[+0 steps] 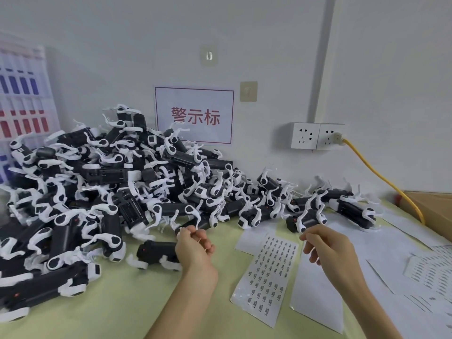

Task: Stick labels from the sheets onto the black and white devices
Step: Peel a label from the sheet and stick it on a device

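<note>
Labelling looks barely begun: label sheet [270,275] mostly full, device pile [102,187] huge, your left hand [194,248] and right hand [329,245] curled, grip unclear.

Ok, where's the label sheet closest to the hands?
Head view, lower centre: the label sheet lies flat on the table between the left hand and right hand, a blank sheet to its right.

A factory workbench [122,314]. Identical devices [110,187] are heaped at left. Label sheets [269,272] lie lower right, and a printed sign [194,116] hangs centre.
</note>
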Demonstrator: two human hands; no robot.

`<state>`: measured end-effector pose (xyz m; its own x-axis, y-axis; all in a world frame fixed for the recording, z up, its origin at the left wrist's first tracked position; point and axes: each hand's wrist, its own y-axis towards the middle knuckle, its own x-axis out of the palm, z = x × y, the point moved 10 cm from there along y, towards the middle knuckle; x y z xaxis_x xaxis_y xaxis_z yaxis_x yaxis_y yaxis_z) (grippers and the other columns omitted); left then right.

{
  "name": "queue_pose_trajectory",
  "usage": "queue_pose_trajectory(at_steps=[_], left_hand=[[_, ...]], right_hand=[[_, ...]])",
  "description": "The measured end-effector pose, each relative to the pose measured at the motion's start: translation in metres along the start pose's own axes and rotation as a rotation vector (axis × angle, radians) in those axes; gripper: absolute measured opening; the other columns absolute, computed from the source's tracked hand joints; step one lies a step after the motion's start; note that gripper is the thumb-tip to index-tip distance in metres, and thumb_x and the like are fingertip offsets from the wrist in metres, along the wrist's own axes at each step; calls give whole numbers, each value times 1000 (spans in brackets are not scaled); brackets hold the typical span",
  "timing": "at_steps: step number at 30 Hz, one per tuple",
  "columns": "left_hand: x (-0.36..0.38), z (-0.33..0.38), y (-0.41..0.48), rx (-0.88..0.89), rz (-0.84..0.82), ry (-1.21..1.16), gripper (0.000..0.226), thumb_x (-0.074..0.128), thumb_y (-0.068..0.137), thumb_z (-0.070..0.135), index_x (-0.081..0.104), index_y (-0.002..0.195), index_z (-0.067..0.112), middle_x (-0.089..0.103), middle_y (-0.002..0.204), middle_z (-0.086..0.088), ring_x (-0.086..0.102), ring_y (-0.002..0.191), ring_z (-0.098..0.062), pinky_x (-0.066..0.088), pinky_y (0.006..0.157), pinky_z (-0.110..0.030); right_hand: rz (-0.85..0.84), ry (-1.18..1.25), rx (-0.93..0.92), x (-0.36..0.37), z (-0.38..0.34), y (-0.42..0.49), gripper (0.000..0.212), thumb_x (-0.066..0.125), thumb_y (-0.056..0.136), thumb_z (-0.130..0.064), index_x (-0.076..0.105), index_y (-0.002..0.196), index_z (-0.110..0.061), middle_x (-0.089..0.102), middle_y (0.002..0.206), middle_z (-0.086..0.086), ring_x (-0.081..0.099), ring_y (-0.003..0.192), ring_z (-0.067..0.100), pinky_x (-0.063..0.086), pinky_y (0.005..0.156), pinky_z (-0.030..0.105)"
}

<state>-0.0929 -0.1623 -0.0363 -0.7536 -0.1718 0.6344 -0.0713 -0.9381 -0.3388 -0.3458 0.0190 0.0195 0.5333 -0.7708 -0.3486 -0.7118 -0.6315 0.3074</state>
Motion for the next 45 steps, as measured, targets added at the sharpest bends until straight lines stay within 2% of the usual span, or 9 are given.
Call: queue_pose_trajectory(at_steps=[6, 10, 17, 21, 25, 29, 33, 38, 45], left_hand=[[35, 2, -25, 221, -281, 375, 30, 38, 105, 9, 49, 77, 14, 55, 56, 6, 38, 40, -6, 31, 42, -18], [60, -5, -51, 517, -526, 830, 32, 38, 109, 23, 54, 83, 13, 50, 69, 5, 44, 55, -2, 38, 55, -12], [80, -42, -84, 981, -813, 1530, 34, 35, 111, 36, 61, 111, 15, 50, 99, 6, 49, 87, -13, 37, 73, -24], [83, -42, -93, 1012, -864, 1522, 34, 36, 110, 36, 61, 124, 18, 51, 109, 14, 46, 100, -8, 41, 85, -26], [86, -38, -94, 1019, -849, 1507, 37, 33, 111, 38, 65, 112, 20, 40, 101, 24, 43, 96, 0, 36, 77, -20], [84, -29, -93, 1023, -786, 1440, 32, 36, 109, 39, 61, 97, 24, 46, 96, 24, 50, 90, -3, 38, 71, -21], [85, -23, -93, 1104, -772, 1470, 34, 34, 109, 38, 64, 116, 24, 50, 102, 21, 52, 95, -6, 45, 76, -22], [88, -23, -98, 1187, -784, 1509, 27, 41, 108, 32, 64, 119, 23, 54, 126, 21, 53, 102, -5, 41, 79, -22], [75, -29, -69, 364, -809, 855, 13, 59, 103, 26, 71, 100, 21, 74, 90, 1, 64, 71, -10, 46, 64, -18]], right_hand=[[-12, -2, -14, 3, -1, 0, 26, 58, 96, -8, 73, 79, -19, 68, 65, 2, 58, 52, 9, 45, 60, 30], [-36, 40, -38, 5, -5, -1, 27, 58, 97, -7, 74, 81, -20, 69, 69, 3, 60, 55, 14, 47, 61, 33], [-275, 651, 51, 22, -21, -9, 40, 51, 93, -47, 71, 123, -32, 68, 127, -5, 73, 92, 38, 56, 65, 43], [-375, 667, 64, 30, -28, -14, 48, 57, 86, -60, 71, 124, -35, 68, 133, -6, 71, 111, 36, 62, 73, 40], [-341, 669, 153, 29, -18, -10, 44, 58, 82, -65, 76, 113, -39, 72, 123, -4, 71, 109, 36, 58, 76, 40], [-363, 689, 187, 30, -17, -12, 50, 60, 83, -69, 76, 115, -34, 71, 119, 9, 68, 88, 27, 49, 84, 42], [-376, 718, 213, 34, -16, -15, 53, 70, 75, -60, 73, 105, -17, 69, 97, 15, 57, 70, 20, 49, 66, 32], [-375, 751, 235, 34, -13, -14, 44, 67, 75, -58, 80, 103, -26, 72, 100, 15, 57, 72, 19, 47, 70, 34], [-461, 863, 199, 39, -12, -14, 45, 75, 71, -41, 77, 108, -15, 69, 102, 20, 62, 76, 30, 57, 75, 39]])
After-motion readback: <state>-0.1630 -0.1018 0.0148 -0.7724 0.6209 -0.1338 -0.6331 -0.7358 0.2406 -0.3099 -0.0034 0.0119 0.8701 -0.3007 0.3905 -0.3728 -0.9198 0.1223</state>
